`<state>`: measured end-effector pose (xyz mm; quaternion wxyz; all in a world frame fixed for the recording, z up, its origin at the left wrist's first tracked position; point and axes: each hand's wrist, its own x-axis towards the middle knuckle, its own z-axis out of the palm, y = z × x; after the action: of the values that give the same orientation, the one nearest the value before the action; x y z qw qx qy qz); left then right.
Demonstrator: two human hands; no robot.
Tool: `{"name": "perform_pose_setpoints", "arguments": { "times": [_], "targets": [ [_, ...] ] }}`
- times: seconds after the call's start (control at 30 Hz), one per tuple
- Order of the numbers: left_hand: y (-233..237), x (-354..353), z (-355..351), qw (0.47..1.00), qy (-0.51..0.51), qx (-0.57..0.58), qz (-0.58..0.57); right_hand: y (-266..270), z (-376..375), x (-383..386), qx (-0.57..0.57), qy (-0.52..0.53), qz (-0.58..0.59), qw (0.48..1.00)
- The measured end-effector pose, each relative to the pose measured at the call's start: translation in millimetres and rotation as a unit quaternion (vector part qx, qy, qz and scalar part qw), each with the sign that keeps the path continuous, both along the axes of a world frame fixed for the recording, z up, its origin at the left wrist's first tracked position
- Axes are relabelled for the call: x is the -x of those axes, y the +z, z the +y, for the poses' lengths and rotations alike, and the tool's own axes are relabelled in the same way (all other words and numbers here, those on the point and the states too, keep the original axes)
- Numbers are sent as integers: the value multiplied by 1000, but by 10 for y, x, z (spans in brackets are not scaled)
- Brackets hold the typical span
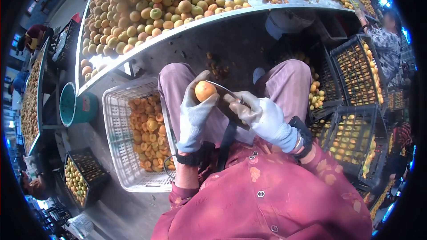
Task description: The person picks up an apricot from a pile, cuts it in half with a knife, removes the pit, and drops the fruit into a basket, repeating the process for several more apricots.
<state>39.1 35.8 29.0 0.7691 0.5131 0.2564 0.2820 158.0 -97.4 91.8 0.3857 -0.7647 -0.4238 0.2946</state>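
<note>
My left hand (195, 111), in a white glove with a darkened thumb and fingers, is closed around a whole apricot (205, 91). In my gloved right hand (262, 114) is a knife (224, 90), gripped by its handle. Its thin curved blade reaches left to the top of the apricot and appears to touch it. Both hands are above my lap. Beside my left knee, a white plastic crate (138, 182) holds many halved apricots (149, 140).
A metal-edged table (195, 21) heaped with whole apricots (147, 4) stands ahead. Black crates of apricots (356, 71) are stacked at right. A green bucket (82, 104) and another black crate (91, 175) are at left. Other people are at both sides.
</note>
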Motion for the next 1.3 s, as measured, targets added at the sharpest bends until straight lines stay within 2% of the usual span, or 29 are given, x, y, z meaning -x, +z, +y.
{"name": "perform_pose_setpoints", "arguments": {
  "times": [0.1,0.17,0.27,0.5,0.57,0.6,0.7,0.77,0.9,0.97,1.1,1.13,1.2,1.3],
  "targets": [
    [-53,6,18,999,16,-32,16,-21,23,-11,18,16,-38,999],
    [-58,-1,20,1000,12,-14,21,-107,29,-32,-49,35,-56,997],
    [-50,-10,13,999,19,-13,45,-121,40,-59,-38,58,-114,991],
    [-200,9,25,1000,5,-9,27,-83,50,-107,24,93,-154,983],
    [-230,22,14,993,-1,-96,63,-90,35,-112,57,127,-172,975],
    [-229,29,0,994,-3,-94,64,-99,20,-108,59,126,-170,976],
    [-190,57,-15,998,-8,-27,56,-150,-3,-84,66,121,-162,977],
    [-163,81,-12,993,-38,109,1,-190,-1,-36,70,102,-133,983],
    [-327,56,-99,987,-42,146,-50,-424,-5,63,14,67,-124,990],
    [-409,38,-166,967,-43,223,-114,-509,4,102,29,54,-125,990],
    [-363,1,-191,967,-29,238,-84,-542,21,97,22,32,-106,994],
    [-339,-15,-172,967,-30,238,-84,-516,31,74,22,31,-106,994],
    [-299,-43,-145,996,15,90,22,-444,32,29,85,50,-97,990],
    [-265,-15,-107,999,2,35,37,-360,36,41,83,57,-120,988]
  ]
}}
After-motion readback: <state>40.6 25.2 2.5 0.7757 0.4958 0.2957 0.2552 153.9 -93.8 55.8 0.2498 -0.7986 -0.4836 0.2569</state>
